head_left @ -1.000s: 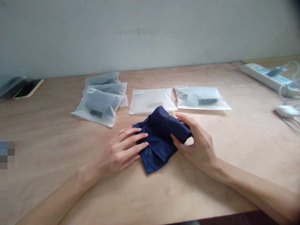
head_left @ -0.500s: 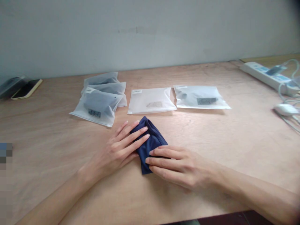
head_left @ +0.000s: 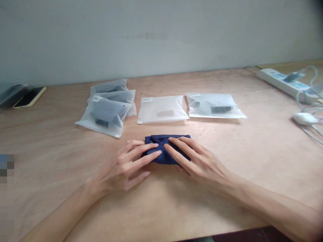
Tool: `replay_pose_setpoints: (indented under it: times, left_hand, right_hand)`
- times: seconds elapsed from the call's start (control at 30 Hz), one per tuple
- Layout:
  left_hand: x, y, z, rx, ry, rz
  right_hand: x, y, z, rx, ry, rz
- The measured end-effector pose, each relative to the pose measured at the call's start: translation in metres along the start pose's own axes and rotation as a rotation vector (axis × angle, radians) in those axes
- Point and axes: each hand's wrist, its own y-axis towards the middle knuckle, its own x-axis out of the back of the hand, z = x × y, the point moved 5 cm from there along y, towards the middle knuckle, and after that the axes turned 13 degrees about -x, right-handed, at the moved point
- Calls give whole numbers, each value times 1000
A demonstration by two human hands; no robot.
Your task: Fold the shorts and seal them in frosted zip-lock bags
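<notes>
A folded piece of dark blue cloth (head_left: 164,158) lies on the wooden table, its long side running left to right. My left hand (head_left: 128,161) rests on its left end, fingers stretched over the fabric and the thumb apart on the near side. From the right, my right hand (head_left: 196,156) lies across the cloth with long, spread fingers, its thumb partly hidden below. The fingertips of both hands nearly meet at the middle of the cloth. Just beyond it lies a flat frosted zip bag (head_left: 161,109) with a white label.
Several frosted bags (head_left: 104,112) with dark contents overlap at the back left. Another filled bag (head_left: 214,106) lies right of the flat one. A phone (head_left: 30,97) is at far left. A power strip (head_left: 285,84), cables and a white charger (head_left: 305,118) occupy the right.
The blue cloth has turned from slanting lengthwise to lying crosswise. My right hand has moved up and forward onto its right end; my left hand has shifted only slightly.
</notes>
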Motion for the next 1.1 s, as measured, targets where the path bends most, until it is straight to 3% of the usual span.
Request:
replay_pose_setpoints:
  times: [0.23, 0.37, 0.53, 0.7, 0.83, 1.1]
  left_hand:
    - [8, -1, 31, 222, 140, 91]
    - [-3, 11, 46, 226, 123, 125]
    - [-17, 19, 52, 238, 78, 63]
    - [-5, 15, 44, 251, 101, -76]
    - [2, 11, 44, 208, 164, -228]
    - [3, 7, 46, 192, 263, -278]
  right_hand:
    - [5, 0, 2, 80, -104, -25]
    - [2, -2, -1, 101, -48, -37]
    - [-4, -6, -7, 73, 15, -22]
    - [-7, -4, -13, 36, 83, 15]
    - [-4, -2, -16, 76, 81, 13]
    - [13, -1, -5, 253, 142, -5]
